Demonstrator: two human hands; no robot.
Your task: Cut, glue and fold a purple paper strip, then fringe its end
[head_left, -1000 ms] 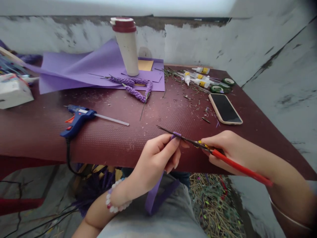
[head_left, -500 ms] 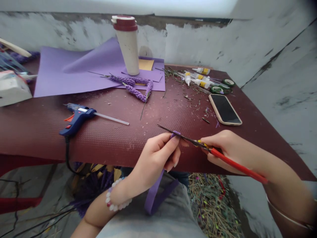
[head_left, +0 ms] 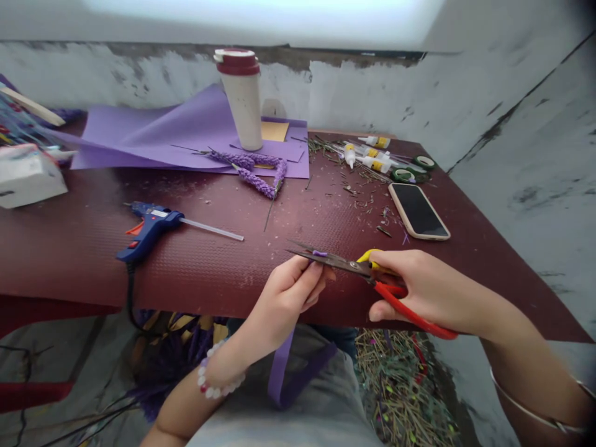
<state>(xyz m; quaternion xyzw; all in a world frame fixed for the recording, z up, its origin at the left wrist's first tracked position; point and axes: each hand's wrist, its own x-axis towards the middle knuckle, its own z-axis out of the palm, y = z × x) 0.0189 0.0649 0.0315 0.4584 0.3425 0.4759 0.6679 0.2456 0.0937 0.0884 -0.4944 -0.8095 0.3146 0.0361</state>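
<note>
My left hand (head_left: pixel 293 288) pinches the upper end of a long purple paper strip (head_left: pixel 282 372), which hangs in a loop over my lap. In my right hand (head_left: pixel 419 282) is a pair of scissors (head_left: pixel 342 263) with red and yellow handles. Their dark blades point left across the strip's end, just above my left fingertips, and are slightly parted. A small bit of purple shows between the blades; whether it is cut through I cannot tell.
On the dark red table (head_left: pixel 195 267) lie a blue glue gun (head_left: pixel 151 230), purple flower stems (head_left: pixel 261 180), a phone (head_left: pixel 419 211) and several small glue bottles (head_left: pixel 350 155). A lidded cup (head_left: pixel 244 108) stands on purple paper (head_left: pixel 153 139). Clippings (head_left: pixel 405 385) cover the floor at right.
The scissors have turned so that their yellow handle shows and their blades lie flatter across the strip. Both hands have shifted slightly left, and the view has tilted up a little.
</note>
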